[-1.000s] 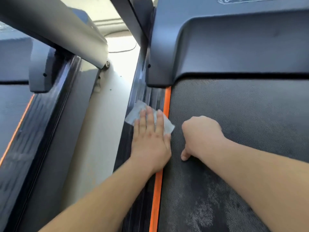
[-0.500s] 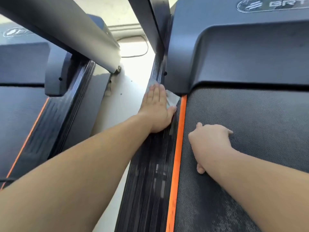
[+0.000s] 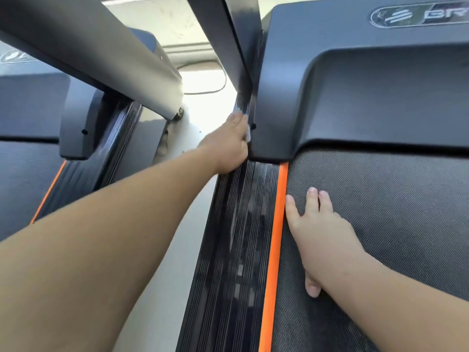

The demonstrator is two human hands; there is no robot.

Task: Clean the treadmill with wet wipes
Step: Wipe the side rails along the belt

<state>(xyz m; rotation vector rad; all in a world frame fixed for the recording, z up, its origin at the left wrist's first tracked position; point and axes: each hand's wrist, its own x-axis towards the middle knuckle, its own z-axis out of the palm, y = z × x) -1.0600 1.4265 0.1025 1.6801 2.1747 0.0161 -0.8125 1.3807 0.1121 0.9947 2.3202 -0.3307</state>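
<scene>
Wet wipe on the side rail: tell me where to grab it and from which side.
Pinch the white edge of the wet wipe showing beside the left hand, coming from above and the near side: it lies pressed on the side rail, and the motor cover walls off its right.

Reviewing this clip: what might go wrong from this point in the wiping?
The wet wipe is mostly hidden under the left hand, squeezed against the motor cover; it may bunch or snag there. The right hand rests flat on the belt, which might shift under weight.
</scene>
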